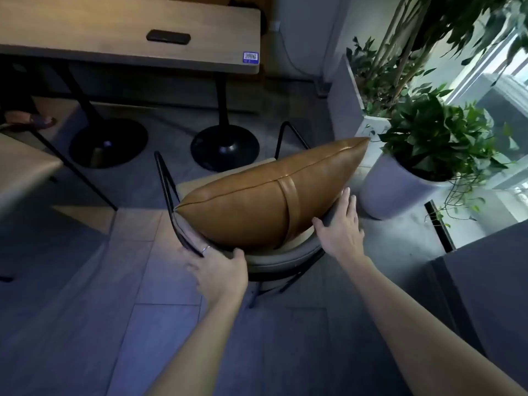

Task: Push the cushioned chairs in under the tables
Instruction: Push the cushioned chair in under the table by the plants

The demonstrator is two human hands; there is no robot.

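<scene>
A chair (285,260) with a curved grey backrest and thin black metal frame stands in the middle of the floor, short of the table. A tan leather cushion (265,204) leans on its seat against the backrest. My left hand (217,270) rests on the left end of the backrest, thumb over the top, a ring on one finger. My right hand (341,224) grips the right end of the backrest, fingers spread along it. The wooden table (128,24) stands beyond the chair on two black pedestal bases (225,147).
A white pot with a leafy plant (400,181) stands close to the chair's right side, a tall planter (368,90) behind it. Another chair seat (23,172) sits at left, with a person's sandalled foot (28,118) under the table. A dark device (168,37) lies on the tabletop.
</scene>
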